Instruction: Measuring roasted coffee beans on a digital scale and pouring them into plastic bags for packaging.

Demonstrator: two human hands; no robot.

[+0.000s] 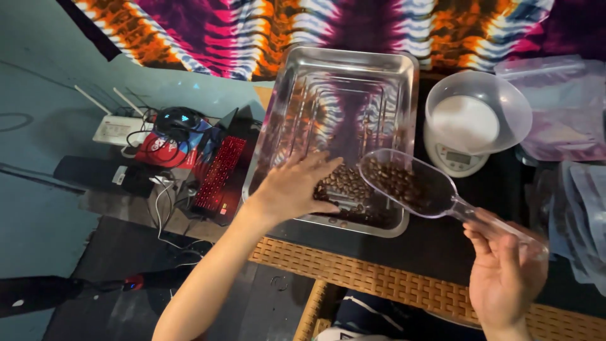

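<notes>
Fingers [315, 165] of the left hand [291, 188] are spread flat and wide, gripping nothing; their tips lie on the beans [344, 183] inside the tray [404, 82]. Right hand [505, 271] is loosely curled around the scoop's handle, fingers partly bent, thumb uppermost; whether the grip is fully closed I cannot tell.

Findings, largest first:

Cloth [353, 25], tie-dyed in purple, orange and white, spans the wall at 12 o'clock from the tray.

Tray, polished steel, rectangular and deep, sits at the centre of the dark table [416, 249]. Its floor is mostly bare and mirrors the cloth. Beans lie only in its near corner, at 6 o'clock within the tray.

Bags [568, 113], clear plastic, are stacked at 3 o'clock, at the table's far right edge.

Bowl [505, 104], translucent, rests on a small white scale [457, 161], just beside the tray at 3 o'clock.

Keyboard [218, 170], red-lit, lies lower down at 9 o'clock from the tray, among cables and a white router [117, 129].

Scoop [410, 183], clear plastic, is held over the tray's near right corner, tilted with its mouth toward 10 o'clock. It carries a load of beans. Its handle runs toward 4 o'clock into the right hand.

Wicker edging [391, 281] borders the table at 6 o'clock.
</notes>
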